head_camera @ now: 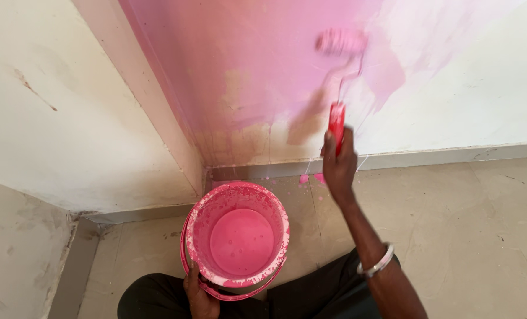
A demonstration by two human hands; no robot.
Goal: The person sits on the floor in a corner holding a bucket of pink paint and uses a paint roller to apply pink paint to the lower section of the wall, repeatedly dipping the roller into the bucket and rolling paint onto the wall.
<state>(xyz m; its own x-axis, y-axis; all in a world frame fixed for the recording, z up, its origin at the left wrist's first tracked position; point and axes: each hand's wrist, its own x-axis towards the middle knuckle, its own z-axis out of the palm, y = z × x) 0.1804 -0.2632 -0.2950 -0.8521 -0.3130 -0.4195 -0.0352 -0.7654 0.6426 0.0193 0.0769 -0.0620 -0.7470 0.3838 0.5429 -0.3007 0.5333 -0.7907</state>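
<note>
Seen from above, a person sits low on a pale tiled floor (452,236), dark trouser legs at the bottom edge. Nearest, the left hand (199,298) rests against the near rim of a round pink plastic bucket (195,218) — its fingers curl at the rim and the thin handle, though how firmly they hold it cannot be told. The bucket stands upright on the floor between the knees and the wall corner, partly filled with smooth pink paint and splashed inside with pink. To its right, the right arm stretches forward, a silver metal bangle (377,263) around the forearm. The right hand (339,165) is closed tightly around the red handle of a paint roller (340,44), held upright. The roller's pink-soaked sleeve, blurred, lies against the wall (482,88) above — at the edge where wet pink paint meets bare white. Pink drips spot the floor by the grey skirting (441,156).
</note>
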